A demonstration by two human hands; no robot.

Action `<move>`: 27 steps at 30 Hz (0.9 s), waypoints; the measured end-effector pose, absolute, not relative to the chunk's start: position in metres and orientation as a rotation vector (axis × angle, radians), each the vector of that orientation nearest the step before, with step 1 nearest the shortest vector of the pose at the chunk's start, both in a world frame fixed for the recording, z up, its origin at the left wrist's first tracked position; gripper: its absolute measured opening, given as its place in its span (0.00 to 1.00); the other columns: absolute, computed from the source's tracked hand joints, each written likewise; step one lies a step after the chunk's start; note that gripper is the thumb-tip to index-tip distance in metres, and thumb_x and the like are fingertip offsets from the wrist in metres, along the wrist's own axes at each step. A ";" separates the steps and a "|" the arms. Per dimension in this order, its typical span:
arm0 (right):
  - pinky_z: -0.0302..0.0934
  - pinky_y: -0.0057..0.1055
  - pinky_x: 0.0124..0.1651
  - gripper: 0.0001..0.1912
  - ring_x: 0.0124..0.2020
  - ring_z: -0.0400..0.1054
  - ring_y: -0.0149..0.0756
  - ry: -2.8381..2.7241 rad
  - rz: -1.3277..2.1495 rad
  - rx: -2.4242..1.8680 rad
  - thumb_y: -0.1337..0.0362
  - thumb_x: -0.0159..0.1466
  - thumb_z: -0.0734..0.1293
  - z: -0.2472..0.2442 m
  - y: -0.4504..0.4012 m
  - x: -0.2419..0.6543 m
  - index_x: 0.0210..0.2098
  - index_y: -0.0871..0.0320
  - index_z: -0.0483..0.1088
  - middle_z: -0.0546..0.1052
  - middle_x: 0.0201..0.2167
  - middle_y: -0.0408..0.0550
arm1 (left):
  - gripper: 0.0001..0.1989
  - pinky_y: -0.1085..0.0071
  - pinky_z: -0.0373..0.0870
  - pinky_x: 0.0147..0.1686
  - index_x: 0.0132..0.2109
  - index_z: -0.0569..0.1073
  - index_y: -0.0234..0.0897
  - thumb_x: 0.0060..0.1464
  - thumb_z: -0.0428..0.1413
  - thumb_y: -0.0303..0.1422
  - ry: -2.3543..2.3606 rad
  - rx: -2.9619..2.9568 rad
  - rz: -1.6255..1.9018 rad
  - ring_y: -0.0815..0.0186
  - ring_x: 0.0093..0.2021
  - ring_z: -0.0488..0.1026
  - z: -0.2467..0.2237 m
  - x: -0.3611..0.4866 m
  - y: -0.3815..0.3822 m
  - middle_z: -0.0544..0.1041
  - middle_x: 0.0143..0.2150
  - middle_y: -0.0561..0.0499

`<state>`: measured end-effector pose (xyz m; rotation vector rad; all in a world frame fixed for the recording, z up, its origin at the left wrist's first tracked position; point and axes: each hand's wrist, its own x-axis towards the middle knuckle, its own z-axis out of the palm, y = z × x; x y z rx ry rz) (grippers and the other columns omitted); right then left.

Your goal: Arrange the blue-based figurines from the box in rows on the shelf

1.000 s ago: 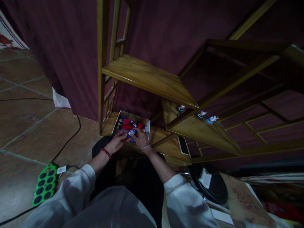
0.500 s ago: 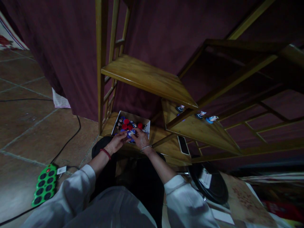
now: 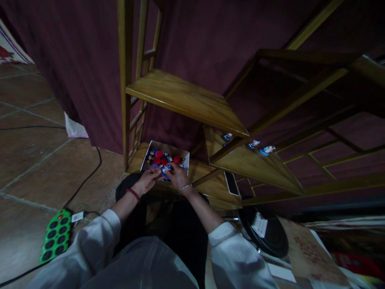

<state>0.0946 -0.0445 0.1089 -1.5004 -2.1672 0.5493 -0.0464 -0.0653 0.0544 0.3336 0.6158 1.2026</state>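
A small blue-and-white figurine is held between both hands, just over the near edge of a white box. My left hand grips its lower left side with closed fingers. From the right, my right hand pinches its upper part. Inside the box lie several small figurines with red and blue parts. The hands hide part of the box's front. The box sits on the bottom shelf of a wooden rack.
Several figurines stand on a middle shelf. A phone lies on the bottom shelf. An upper shelf overhangs the box. A green power strip is on the floor at left, a black round seat at right.
The view has shifted very slightly, moving the rack a little left in the picture. Both hands keep their hold on the figurine, with hardly any motion.
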 end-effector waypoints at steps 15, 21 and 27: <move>0.58 0.27 0.39 0.09 0.33 0.66 0.33 -2.279 0.407 -1.498 0.65 0.57 0.63 0.115 -0.043 0.091 0.38 0.55 0.67 0.72 0.33 0.46 | 0.06 0.65 0.66 0.45 0.28 0.72 0.32 0.38 0.62 0.24 0.615 0.331 1.228 0.71 0.32 0.71 0.058 -0.045 -0.065 0.74 0.27 0.54; 0.58 0.28 0.41 0.10 0.36 0.65 0.34 -2.310 0.416 -1.499 0.67 0.57 0.62 0.117 -0.045 0.089 0.39 0.56 0.67 0.72 0.35 0.47 | 0.06 0.63 0.65 0.46 0.27 0.72 0.31 0.39 0.61 0.23 0.613 0.290 1.238 0.72 0.32 0.70 0.056 -0.045 -0.065 0.73 0.26 0.54; 0.58 0.28 0.40 0.08 0.36 0.65 0.35 -2.322 0.415 -1.532 0.67 0.57 0.62 0.120 -0.047 0.087 0.37 0.55 0.67 0.72 0.34 0.47 | 0.07 0.67 0.68 0.42 0.27 0.72 0.32 0.37 0.62 0.24 0.649 0.307 1.222 0.71 0.31 0.70 0.050 -0.045 -0.063 0.73 0.26 0.54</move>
